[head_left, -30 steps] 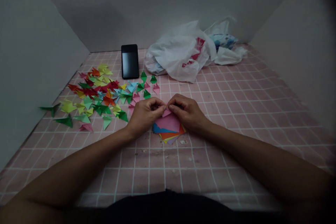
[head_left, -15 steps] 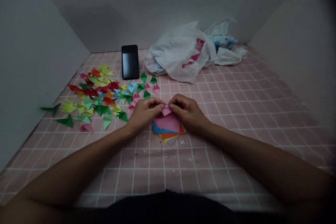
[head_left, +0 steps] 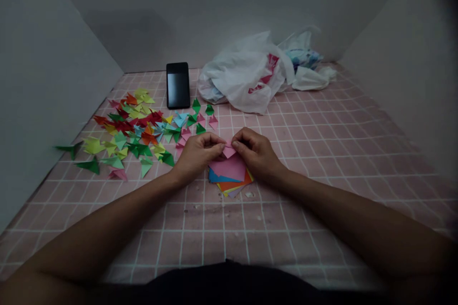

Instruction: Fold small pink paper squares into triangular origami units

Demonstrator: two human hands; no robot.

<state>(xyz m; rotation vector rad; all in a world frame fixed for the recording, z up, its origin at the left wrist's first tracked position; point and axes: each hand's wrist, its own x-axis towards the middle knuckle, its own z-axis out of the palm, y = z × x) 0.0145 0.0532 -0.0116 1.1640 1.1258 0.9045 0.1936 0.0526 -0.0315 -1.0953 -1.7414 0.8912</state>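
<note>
Between my two hands is a small folded pink paper (head_left: 229, 151), its point facing me. My left hand (head_left: 198, 155) pinches its left side between thumb and fingers. On the opposite side, my right hand (head_left: 256, 152) closes thumb and forefinger on it too. Just beneath lies a fanned stack of coloured paper sheets (head_left: 229, 171), pink on top with blue, orange, yellow and lilac edges showing. The fingertips hide part of the folded piece.
Many small folded paper shapes (head_left: 138, 147) in several colours spread across the left. Behind them lies a black phone (head_left: 178, 85). A crumpled white plastic bag (head_left: 243, 71) and a blue-patterned packet (head_left: 304, 57) sit by the back wall. A pink checked cloth (head_left: 322, 128) covers the surface.
The folded pink paper has shifted slightly right and down and its point shows more clearly. Both hands keep their pinch, with small finger movements only.
</note>
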